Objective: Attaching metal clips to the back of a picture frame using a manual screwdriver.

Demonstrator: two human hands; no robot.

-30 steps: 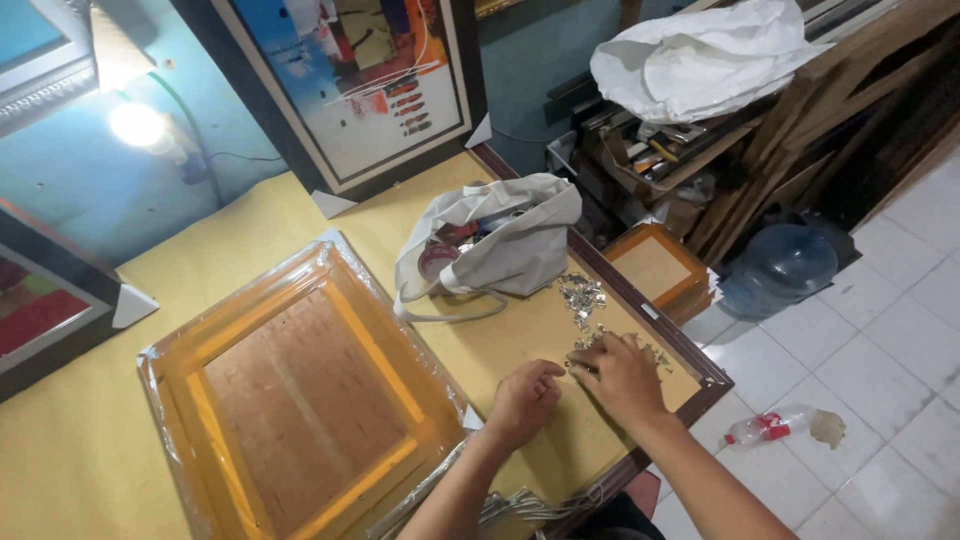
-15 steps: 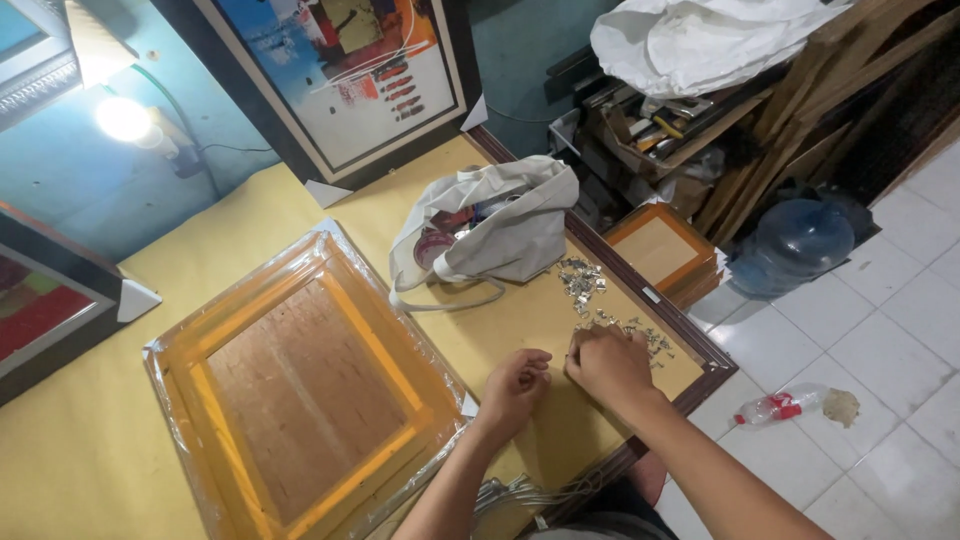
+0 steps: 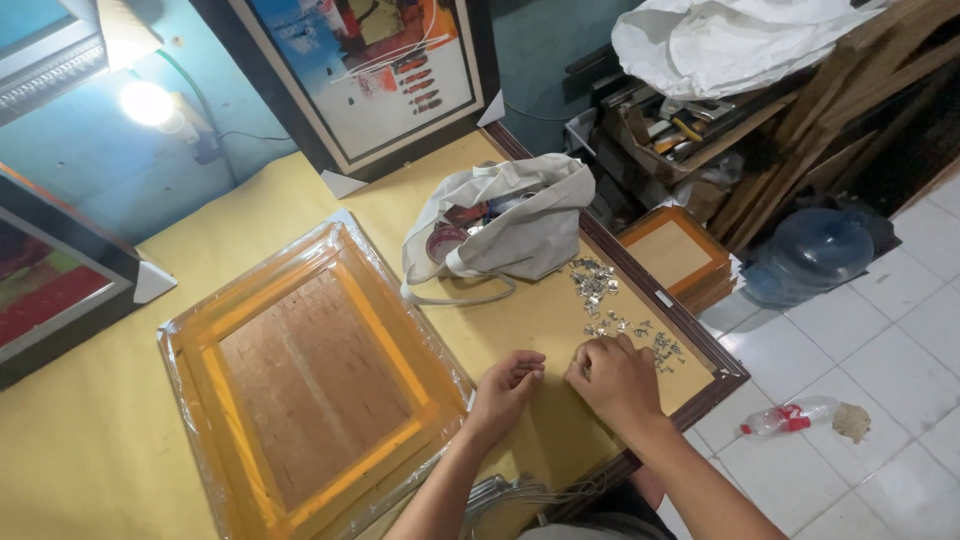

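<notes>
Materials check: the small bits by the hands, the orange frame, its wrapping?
Small bits: likely metal, thin stamped pieces; they look silvery-grey and glint, lying loose beside the right hand; type too small to tell. Orange frame: probably wood with a smooth painted or stained finish, brown board-like panel inside. Wrapping: clear plastic film, glossy and wrinkled at the edges. Left hand is curled, contents hidden.

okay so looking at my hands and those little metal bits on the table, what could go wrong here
The small metal clips lie scattered close to the table's edge; a sweep of the right hand could knock some onto the tiled floor. The cloth bag sits right beside them, so loose pieces might slip under it unseen.
</notes>
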